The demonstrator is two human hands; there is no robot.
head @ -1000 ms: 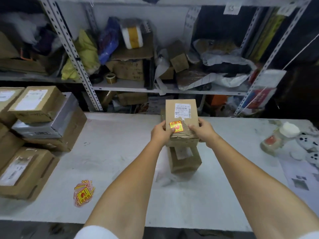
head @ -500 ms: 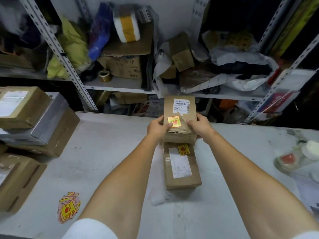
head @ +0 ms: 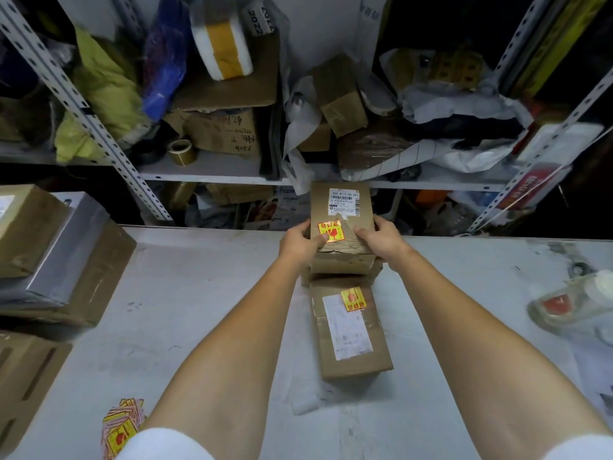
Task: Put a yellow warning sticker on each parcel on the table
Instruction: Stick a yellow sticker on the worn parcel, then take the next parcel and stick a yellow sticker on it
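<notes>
Both hands meet at the far edge of the table point(head: 199, 310), one on each side of the far parcel point(head: 343, 207). It is a brown carton whose long axis runs straight away from the person. The left hand point(head: 298, 242) grips its left edge with curled fingers, and its thumb lies across the top, touching the lower corner of the yellow sticker point(head: 329, 231) already on that face. The right hand point(head: 381, 240) holds the right edge in the same way, with the thumb on top and the fingers wrapped down the side. The parcel seems to sit on another carton beneath it, though the view does not show whether it rests there or hangs just above.

Just in front of it lies the near parcel point(head: 348, 330), also lengthwise to the person. Its own sticker point(head: 352, 299) sits at the top corner of its white label. These two look finished.

The next move probably turns leftward. A pile of parcels point(head: 49, 254) stands at the left side of the table, well apart from both hands, and no yellow sticker shows on its visible faces. The loose sticker stack point(head: 121, 426) lies at the front left, beside the left forearm. The left hand is nearer to both, so it would have the shorter reach, while the right would have to cross the body.
</notes>
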